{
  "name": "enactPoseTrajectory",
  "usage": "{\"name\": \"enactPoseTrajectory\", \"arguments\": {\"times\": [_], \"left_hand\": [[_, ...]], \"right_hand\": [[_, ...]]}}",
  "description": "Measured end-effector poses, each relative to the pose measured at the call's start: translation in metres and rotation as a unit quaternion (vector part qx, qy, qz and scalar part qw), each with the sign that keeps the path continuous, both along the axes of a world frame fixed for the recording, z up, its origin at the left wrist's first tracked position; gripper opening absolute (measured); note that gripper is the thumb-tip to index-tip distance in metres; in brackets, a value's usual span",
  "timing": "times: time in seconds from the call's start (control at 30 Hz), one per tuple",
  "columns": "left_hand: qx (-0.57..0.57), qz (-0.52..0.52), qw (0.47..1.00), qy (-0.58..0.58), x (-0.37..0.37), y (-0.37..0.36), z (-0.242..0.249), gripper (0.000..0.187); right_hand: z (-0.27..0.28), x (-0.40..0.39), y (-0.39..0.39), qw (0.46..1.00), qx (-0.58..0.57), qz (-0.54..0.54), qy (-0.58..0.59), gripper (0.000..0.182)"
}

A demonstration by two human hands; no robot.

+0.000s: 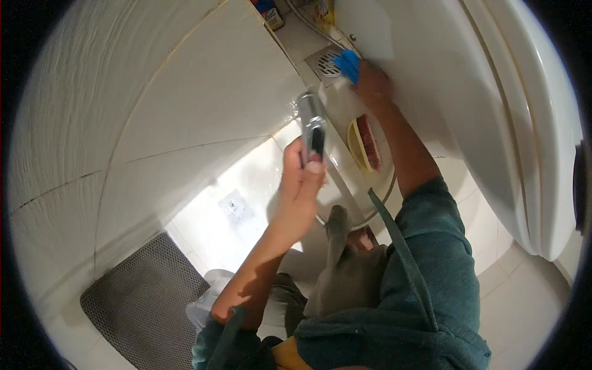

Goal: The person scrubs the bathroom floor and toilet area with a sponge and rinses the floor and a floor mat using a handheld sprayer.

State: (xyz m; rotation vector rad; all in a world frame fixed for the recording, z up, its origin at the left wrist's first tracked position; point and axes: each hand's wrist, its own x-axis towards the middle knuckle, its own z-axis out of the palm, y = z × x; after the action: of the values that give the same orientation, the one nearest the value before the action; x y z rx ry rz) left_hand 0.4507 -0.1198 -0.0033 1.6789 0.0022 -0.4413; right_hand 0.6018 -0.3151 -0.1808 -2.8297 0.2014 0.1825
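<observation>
My left hand (299,185) is wrapped round a chrome handheld sprayer (311,114), held upright over the floor near the middle of the view. Water droplets glint beside its head. My right hand (375,85) is closed on a blue brush-like thing (348,65), close to the square floor drain (327,65); blur and the fingers hide its full shape. A pale yellow scrubbing brush with reddish bristles (368,143) lies on the floor below my right forearm. The sprayer's metal hose (390,192) loops near my foot.
A white fixture (493,117) with a curved edge rises on the right. Tiled wall (203,80) stands at left. A grey textured mat (145,302) lies lower left. A dark bottle (269,13) and a yellow packet (324,12) are at the back. The light floor looks wet.
</observation>
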Motion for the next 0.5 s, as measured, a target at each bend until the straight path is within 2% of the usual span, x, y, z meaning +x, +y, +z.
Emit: {"name": "enactPoseTrajectory", "arguments": {"times": [0.1,0.17,0.2,0.27,0.33,0.37,0.43,0.47,0.5], "left_hand": [[-0.027,0.029,0.997,0.059,-0.017,0.018,0.003,0.057],[-0.063,0.038,0.996,0.051,-0.029,0.03,-0.011,0.061],[-0.077,0.043,0.994,0.058,-0.034,0.035,-0.015,0.063],[-0.084,0.04,0.993,0.066,-0.045,0.041,-0.023,0.065],[-0.084,0.039,0.993,0.07,-0.054,0.043,-0.026,0.066],[-0.092,0.039,0.992,0.075,-0.058,0.043,-0.025,0.066],[-0.104,0.049,0.99,0.081,-0.064,0.047,-0.028,0.065],[-0.102,0.045,0.99,0.081,-0.066,0.049,-0.026,0.065],[-0.103,0.066,0.989,0.082,-0.066,0.051,-0.024,0.064]], "right_hand": [[0.018,-0.025,0.003,1.0,0.004,0.006,0.029,0.043],[0.014,-0.029,0.019,0.993,0.004,0.078,0.089,0.041],[0.008,-0.027,0.028,0.993,0.0,0.076,0.091,0.041],[-0.012,-0.01,0.042,0.988,0.037,0.145,0.032,0.038],[-0.033,0.036,0.041,0.996,0.061,0.059,-0.001,0.037],[-0.038,0.051,0.048,0.996,0.065,0.059,-0.001,0.037],[-0.039,0.065,0.063,0.995,0.085,-0.041,0.025,0.038],[-0.033,0.057,0.062,0.995,0.087,-0.045,0.024,0.038],[-0.027,0.046,0.06,0.997,0.08,0.014,0.013,0.038]]}}
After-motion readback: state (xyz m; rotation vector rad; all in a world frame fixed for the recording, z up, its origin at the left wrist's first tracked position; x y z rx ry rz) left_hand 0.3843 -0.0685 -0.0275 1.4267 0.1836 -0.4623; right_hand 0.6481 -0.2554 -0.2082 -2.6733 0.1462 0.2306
